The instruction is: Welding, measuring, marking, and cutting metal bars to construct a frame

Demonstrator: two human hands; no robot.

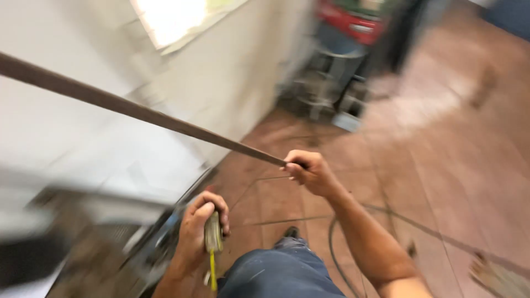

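My right hand (310, 172) grips the near end of a long, thin brown metal bar (138, 111) that runs up and to the left, out past the frame's left edge. Lower down, near my knee, my left hand (197, 232) is closed around a tape measure (213, 233) with a short length of yellow tape (212, 270) hanging from it. The picture is blurred by head motion.
A white wall (232, 77) with a bright window stands to the left. Blurred metal equipment (110, 232) sits at lower left. A red and grey machine on a stand (345, 49) is at the back. Reddish floor tiles (441, 165) with a cable (337, 259) lie below.
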